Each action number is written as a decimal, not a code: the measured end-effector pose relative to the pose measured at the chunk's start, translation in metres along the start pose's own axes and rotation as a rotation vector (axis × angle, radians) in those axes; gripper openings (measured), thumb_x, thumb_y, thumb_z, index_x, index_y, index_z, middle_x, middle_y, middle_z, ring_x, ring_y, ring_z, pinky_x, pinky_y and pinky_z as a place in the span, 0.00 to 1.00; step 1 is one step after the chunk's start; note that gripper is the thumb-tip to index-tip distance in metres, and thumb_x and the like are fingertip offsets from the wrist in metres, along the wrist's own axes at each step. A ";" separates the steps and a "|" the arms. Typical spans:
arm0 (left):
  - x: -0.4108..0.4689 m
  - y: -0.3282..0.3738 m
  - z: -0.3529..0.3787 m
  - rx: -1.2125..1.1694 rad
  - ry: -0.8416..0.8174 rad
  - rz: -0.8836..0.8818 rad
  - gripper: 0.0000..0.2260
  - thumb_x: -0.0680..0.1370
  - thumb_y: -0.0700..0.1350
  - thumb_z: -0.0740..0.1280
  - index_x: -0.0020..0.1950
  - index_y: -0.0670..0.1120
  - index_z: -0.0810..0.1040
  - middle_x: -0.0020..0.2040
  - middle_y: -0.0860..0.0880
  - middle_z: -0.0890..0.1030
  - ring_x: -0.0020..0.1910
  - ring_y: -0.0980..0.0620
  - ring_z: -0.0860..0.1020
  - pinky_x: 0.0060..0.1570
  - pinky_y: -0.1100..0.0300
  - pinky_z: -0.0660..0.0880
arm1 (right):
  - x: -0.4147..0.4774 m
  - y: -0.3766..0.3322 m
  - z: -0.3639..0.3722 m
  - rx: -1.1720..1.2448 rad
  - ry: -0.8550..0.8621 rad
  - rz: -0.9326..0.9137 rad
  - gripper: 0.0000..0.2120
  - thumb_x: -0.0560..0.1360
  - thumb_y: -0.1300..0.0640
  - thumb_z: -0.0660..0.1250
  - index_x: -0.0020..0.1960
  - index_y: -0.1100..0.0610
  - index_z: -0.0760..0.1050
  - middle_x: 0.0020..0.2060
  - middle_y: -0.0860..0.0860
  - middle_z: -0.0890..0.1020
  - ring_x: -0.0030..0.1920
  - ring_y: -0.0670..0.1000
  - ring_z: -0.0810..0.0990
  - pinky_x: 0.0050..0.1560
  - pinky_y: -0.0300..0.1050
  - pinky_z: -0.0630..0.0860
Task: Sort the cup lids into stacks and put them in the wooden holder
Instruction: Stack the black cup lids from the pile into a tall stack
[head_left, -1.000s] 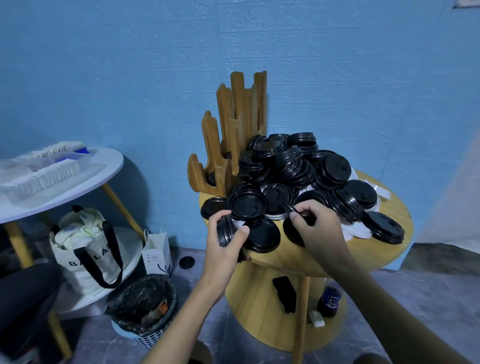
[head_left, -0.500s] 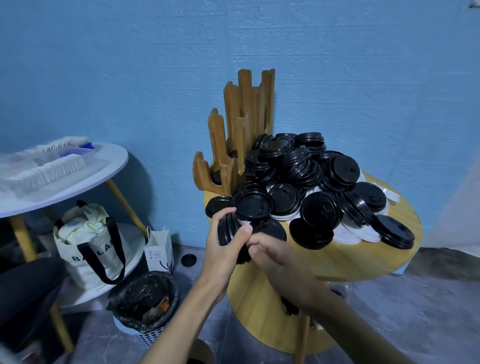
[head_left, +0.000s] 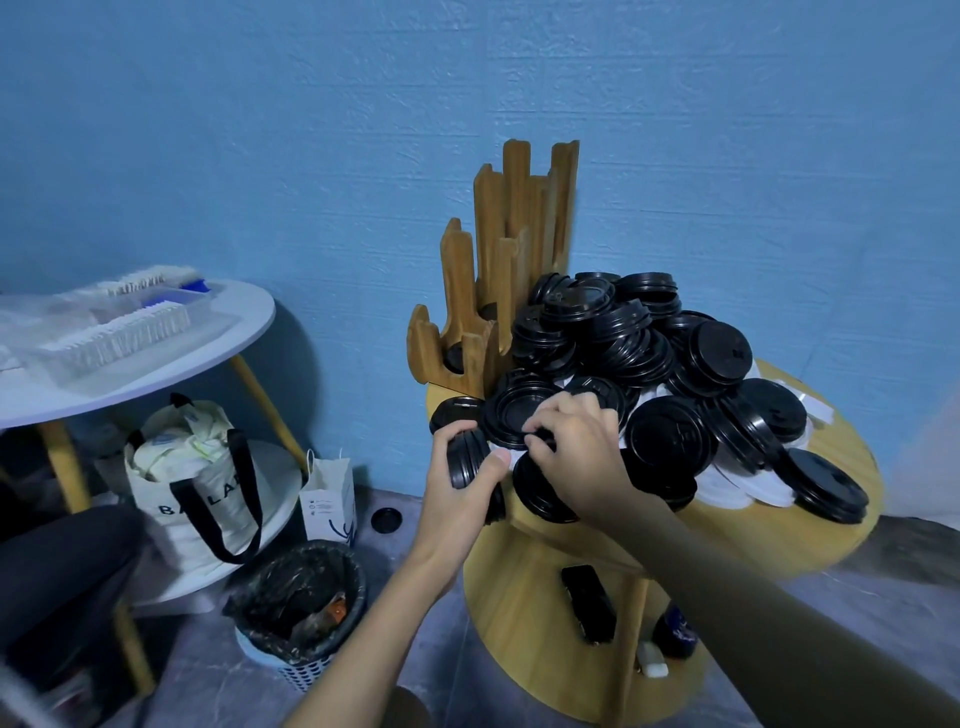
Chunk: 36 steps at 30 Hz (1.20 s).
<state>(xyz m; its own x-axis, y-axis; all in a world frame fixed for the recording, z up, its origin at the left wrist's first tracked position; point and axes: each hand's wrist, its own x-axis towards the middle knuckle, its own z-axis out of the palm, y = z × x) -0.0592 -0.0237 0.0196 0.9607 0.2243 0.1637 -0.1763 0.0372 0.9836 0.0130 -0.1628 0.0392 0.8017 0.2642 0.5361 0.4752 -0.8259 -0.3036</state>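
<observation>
In the head view, the wooden holder (head_left: 511, 249) is standing upright at the far left edge of a round wooden table (head_left: 810, 525), its slotted posts rising in steps against a blue wall (head_left: 727, 130). Something dark and round is sitting low in its shortest slot, though what it is cannot be told. Just to the right of the holder, and touching its base, a heap of black lids (head_left: 623, 332) is spreading across the tabletop, with white lids (head_left: 727, 488) peeking out from under the heap's side farthest from the holder. In front of the holder, at the table's near edge, the left hand (head_left: 462, 499) is gripping a short stack of black lids (head_left: 467, 460) on edge, fingers wrapped over the top and thumb pressing the near face. Beside it, also in front of the holder, the right hand (head_left: 576, 452) is reaching over the heap with curled fingers, thumb and forefinger pinching the near rim of a single black lid (head_left: 511, 415) that is lying flat at the holder's foot. Below the holder, on the table's lower shelf, a flat black object (head_left: 589, 603), a dark bottle (head_left: 675, 629) and a small white item (head_left: 652, 667) are resting. Down and to the left of the holder, one stray lid (head_left: 387, 519) is lying on the floor near a white paper bag (head_left: 330, 499), a lined bin (head_left: 298, 597) and a tote bag (head_left: 192, 483), which is sitting under a white round table (head_left: 208, 338).
</observation>
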 end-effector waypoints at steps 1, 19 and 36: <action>0.000 0.000 0.000 -0.001 0.000 0.006 0.12 0.78 0.50 0.71 0.58 0.61 0.74 0.54 0.48 0.80 0.54 0.45 0.80 0.55 0.40 0.79 | -0.001 0.000 -0.002 0.045 0.045 0.011 0.06 0.77 0.55 0.66 0.50 0.51 0.81 0.50 0.42 0.77 0.58 0.49 0.69 0.52 0.43 0.55; -0.008 0.010 0.012 -0.154 -0.044 -0.038 0.25 0.64 0.59 0.75 0.59 0.60 0.76 0.54 0.41 0.81 0.54 0.40 0.81 0.54 0.41 0.79 | -0.069 -0.047 -0.045 0.937 -0.302 0.147 0.08 0.77 0.62 0.56 0.47 0.63 0.74 0.35 0.62 0.71 0.37 0.55 0.67 0.40 0.49 0.67; -0.001 -0.003 0.000 0.018 -0.023 0.016 0.15 0.77 0.45 0.73 0.57 0.62 0.74 0.54 0.51 0.80 0.54 0.52 0.80 0.54 0.50 0.81 | -0.040 -0.007 -0.005 -0.041 -0.209 0.186 0.34 0.72 0.42 0.68 0.73 0.52 0.59 0.68 0.50 0.71 0.69 0.54 0.67 0.68 0.51 0.61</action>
<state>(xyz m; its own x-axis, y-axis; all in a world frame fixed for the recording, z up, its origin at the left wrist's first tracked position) -0.0592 -0.0242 0.0168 0.9624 0.2025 0.1810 -0.1880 0.0158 0.9820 -0.0237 -0.1703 0.0238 0.9332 0.1997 0.2988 0.3012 -0.8881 -0.3473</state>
